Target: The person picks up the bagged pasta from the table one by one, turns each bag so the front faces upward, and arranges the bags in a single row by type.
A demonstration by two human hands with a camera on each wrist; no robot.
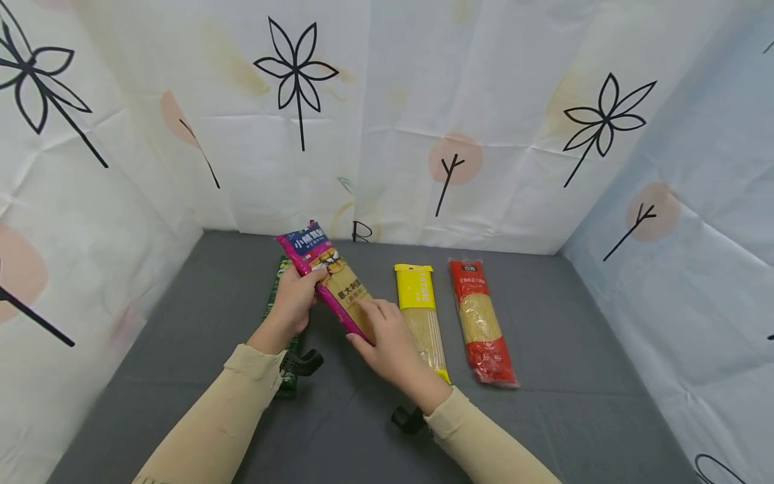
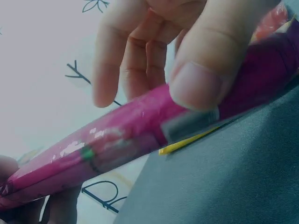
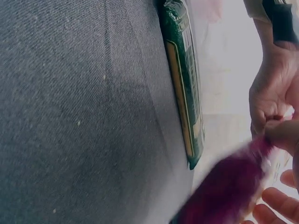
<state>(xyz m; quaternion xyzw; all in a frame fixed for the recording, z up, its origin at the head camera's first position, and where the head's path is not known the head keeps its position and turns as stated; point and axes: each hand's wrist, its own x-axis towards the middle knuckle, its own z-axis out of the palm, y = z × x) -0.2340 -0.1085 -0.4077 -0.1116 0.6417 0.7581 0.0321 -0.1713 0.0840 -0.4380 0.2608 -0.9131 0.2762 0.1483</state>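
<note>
In the head view, a magenta spaghetti pack (image 1: 343, 286) with a blue top label is held tilted above the table. My left hand (image 1: 293, 299) grips its upper left edge, thumb over the front. Over the lower end is my right hand (image 1: 396, 346), with loosely extended fingers at the front face. The left wrist view shows the right thumb (image 2: 198, 86) against the pack's edge, its fingers spread beyond. Part of the left hand appears at that view's lower left edge. A dark green pack (image 3: 182, 93) lies beneath the left forearm, partly hidden in the head view.
On the grey table (image 1: 562, 336), a yellow spaghetti pack (image 1: 417, 289) lies partly behind the right hand. Farther right rests a red spaghetti pack (image 1: 480, 316). White patterned cloth (image 1: 387, 101) hangs along the back and both sides.
</note>
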